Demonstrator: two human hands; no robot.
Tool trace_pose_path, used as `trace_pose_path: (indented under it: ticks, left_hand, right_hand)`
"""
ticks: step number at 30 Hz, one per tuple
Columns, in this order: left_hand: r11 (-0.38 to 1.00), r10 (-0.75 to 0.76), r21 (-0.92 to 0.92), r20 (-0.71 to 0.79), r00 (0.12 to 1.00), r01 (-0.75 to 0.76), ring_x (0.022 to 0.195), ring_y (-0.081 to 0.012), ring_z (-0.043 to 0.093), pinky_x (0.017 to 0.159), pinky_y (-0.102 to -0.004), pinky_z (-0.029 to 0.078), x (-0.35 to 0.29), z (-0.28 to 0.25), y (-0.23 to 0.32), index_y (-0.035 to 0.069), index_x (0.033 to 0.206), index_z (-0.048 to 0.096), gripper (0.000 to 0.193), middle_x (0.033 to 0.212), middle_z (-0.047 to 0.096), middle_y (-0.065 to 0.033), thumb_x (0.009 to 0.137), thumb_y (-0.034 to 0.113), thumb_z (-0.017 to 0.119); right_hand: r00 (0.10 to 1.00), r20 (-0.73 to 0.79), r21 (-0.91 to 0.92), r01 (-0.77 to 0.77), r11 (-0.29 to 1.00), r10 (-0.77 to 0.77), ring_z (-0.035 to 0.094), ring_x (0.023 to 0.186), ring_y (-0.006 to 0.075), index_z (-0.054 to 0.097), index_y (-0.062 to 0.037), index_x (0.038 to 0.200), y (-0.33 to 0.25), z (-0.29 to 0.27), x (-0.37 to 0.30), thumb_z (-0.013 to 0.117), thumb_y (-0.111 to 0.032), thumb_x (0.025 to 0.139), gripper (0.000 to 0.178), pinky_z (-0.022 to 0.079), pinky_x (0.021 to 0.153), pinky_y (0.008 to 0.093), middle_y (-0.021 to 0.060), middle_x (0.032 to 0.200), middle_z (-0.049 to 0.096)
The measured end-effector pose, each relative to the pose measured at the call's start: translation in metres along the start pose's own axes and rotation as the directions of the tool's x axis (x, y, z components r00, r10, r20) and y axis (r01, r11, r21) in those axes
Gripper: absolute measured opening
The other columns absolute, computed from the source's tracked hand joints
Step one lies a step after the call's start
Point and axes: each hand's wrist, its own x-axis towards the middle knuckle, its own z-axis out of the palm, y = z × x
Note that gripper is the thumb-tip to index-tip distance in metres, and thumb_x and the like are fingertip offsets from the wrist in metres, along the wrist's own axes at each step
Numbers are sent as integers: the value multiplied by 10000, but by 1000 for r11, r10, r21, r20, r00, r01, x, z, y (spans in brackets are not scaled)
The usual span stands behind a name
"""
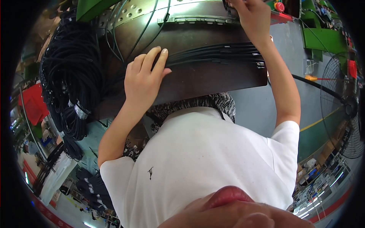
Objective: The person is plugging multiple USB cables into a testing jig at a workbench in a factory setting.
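My left hand lies palm down at the left end of a row of black cables, its fingers stretched out and slightly apart. The cables run side by side across the dark brown worktop, with small metal connectors at their right ends. At the top edge, my right hand has its fingers bent together beside a small dark part. Whatever its fingertips grip is cut off by the picture's edge. A long metal strip lies to the left of that hand.
A thick heap of black cables hangs at the worktop's left. Loose black cables rise past a perforated metal plate beside a green machine part. A red push button sits at the upper right; a fan stands beyond.
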Motion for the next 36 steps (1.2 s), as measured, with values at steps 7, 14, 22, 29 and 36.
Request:
trace_pose_path:
  ticks: [7, 14, 22, 29, 36]
  left_hand:
    - [978, -46, -209, -138, 989, 17, 747, -228, 612, 622, -349, 495, 7, 4, -12, 83, 972, 664, 169, 887, 624, -47, 819, 118, 726]
    - [654, 9, -633, 553, 833, 414, 653, -128, 555, 613, -275, 423, 74, -21, 1, -2, 1254, 544, 429, 721, 614, -51, 919, 237, 666]
    - [150, 377, -668, 720, 583, 729, 525, -31, 430, 459, -199, 334, 144, 5, 77, 35, 1060, 658, 312, 654, 519, 43, 993, 326, 565]
    - [-273, 43, -754, 610, 791, 597, 538, -12, 362, 488, -173, 291, 54, -13, 96, 37, 1073, 571, 211, 686, 491, 25, 1053, 223, 474]
    - [-279, -164, -828, 540, 826, 486, 558, -14, 350, 495, -185, 273, 0, -19, 79, 24, 1091, 545, 245, 680, 451, 38, 1057, 258, 482]
  right_hand:
    - [792, -37, -394, 549, 737, -609, 655, 704, 208, 714, -49, 826, 14, -74, -53, 847, -193, 694, 236, 509, 571, 327, 49, 848, 681]
    - [951, -188, -884, -273, 380, 246, 641, 744, 325, 705, -108, 896, 150, -154, -147, 537, -390, 998, 343, 500, 628, 400, 89, 852, 678]
    - [985, -173, 38, 11, 999, -5, 651, 741, 203, 675, 14, 1000, 40, -70, -174, 572, -295, 1008, 326, 511, 678, 323, 110, 922, 706]
    - [944, 104, 807, -264, 528, 313, 568, 741, 58, 658, -31, 1016, 3, -39, -114, 612, -251, 995, 226, 461, 673, 207, 69, 1012, 699]
    - [863, 487, 809, -504, 304, 136, 546, 755, 70, 592, -62, 887, -24, 18, -97, 634, -243, 981, 208, 452, 691, 220, 19, 888, 619]
